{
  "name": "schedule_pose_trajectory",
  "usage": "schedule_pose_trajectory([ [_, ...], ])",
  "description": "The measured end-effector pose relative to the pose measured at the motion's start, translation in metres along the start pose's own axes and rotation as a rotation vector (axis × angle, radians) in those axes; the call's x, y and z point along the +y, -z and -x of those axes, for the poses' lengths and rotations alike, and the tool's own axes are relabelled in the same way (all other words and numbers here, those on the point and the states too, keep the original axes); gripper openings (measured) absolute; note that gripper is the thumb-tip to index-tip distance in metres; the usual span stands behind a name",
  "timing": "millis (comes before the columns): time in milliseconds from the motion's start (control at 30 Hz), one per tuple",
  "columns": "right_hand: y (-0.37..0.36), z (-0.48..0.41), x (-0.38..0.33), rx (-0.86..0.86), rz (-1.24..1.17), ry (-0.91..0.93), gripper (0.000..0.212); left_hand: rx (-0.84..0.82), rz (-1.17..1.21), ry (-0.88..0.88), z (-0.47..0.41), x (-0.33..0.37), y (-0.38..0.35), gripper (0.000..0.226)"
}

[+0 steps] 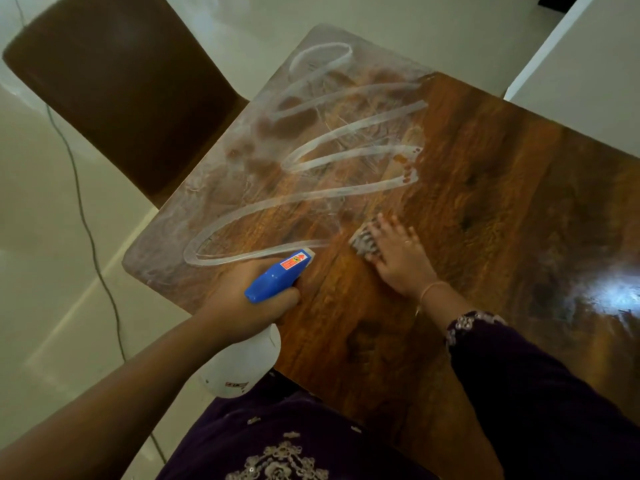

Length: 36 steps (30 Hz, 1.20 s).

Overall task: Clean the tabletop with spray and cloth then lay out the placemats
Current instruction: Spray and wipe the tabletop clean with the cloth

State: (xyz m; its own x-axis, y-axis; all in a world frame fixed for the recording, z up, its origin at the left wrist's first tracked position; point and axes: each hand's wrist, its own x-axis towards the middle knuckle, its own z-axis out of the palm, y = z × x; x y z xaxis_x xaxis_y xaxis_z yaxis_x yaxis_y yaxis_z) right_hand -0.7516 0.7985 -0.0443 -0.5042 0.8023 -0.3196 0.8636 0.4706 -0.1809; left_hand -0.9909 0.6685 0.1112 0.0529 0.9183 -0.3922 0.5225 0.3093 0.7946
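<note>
Pale floor tiles [41,237] surround the scene, crossed at far left by a thin dark cable [86,230]. A brown chair [114,81] stands against the table's upper-left edge. The wooden tabletop [502,188] carries a white zigzag smear [311,199] of cleaner across its left half.

The left hand [249,299], fingers curled tight round the neck, holds the spray bottle [273,278] over the near-left edge, with its blue head pointing at the smear. A red-orange sticker [294,262] on the head and a small label [237,384] on the white body are too blurred to read.

Just right of the nozzle, the cloth [363,242] lies on the wood under the right hand [398,258], whose fingers are spread and pressed flat. A ring [408,242], a bracelet [429,289] and a dark embroidered sleeve [519,375] follow. Glare [609,296] marks the right edge.
</note>
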Motion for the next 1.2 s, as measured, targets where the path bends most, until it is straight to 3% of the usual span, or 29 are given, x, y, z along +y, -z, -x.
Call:
schedule_pose_trajectory([
  [67, 0.009, -0.014, 0.010, 0.010, -0.081, -0.200, 0.062, -0.032, 0.002, -0.017, -0.008, -0.001, 0.003, 0.045],
  [200, 0.006, -0.020, -0.012, 0.051, -0.139, -0.358, 0.062, -0.086, 0.011, -0.042, -0.026, 0.001, 0.011, 0.028],
  [367, -0.001, -0.008, -0.024, 0.086, -0.102, -0.352, 0.062, -0.039, -0.074, -0.028, -0.048, -0.002, 0.023, 0.035],
  [500, -0.002, -0.009, -0.024, 0.077, -0.098, -0.365, 0.063, -0.018, -0.114, -0.018, -0.068, -0.009, 0.039, 0.065],
  [700, -0.005, -0.012, -0.024, 0.054, -0.087, -0.405, 0.069, -0.075, -0.158, -0.055, -0.093, 0.000, 0.056, 0.045],
  [833, -0.004, -0.012, -0.026, 0.061, -0.104, -0.419, 0.069, 0.006, -0.174, -0.066, -0.103, 0.001, 0.063, 0.030],
  [967, 0.002, -0.017, -0.010, 0.044, -0.121, -0.402, 0.066, 0.019, -0.188, -0.069, -0.112, 0.003, 0.070, 0.039],
  [1033, 0.009, -0.030, 0.011, 0.051, -0.165, -0.490, 0.064, 0.007, -0.168, -0.053, -0.117, 0.002, 0.075, 0.029],
  [1200, 0.034, -0.074, 0.038, 0.114, -0.368, -0.919, 0.066, -0.048, -0.142, -0.052, -0.124, -0.003, 0.087, 0.014],
])
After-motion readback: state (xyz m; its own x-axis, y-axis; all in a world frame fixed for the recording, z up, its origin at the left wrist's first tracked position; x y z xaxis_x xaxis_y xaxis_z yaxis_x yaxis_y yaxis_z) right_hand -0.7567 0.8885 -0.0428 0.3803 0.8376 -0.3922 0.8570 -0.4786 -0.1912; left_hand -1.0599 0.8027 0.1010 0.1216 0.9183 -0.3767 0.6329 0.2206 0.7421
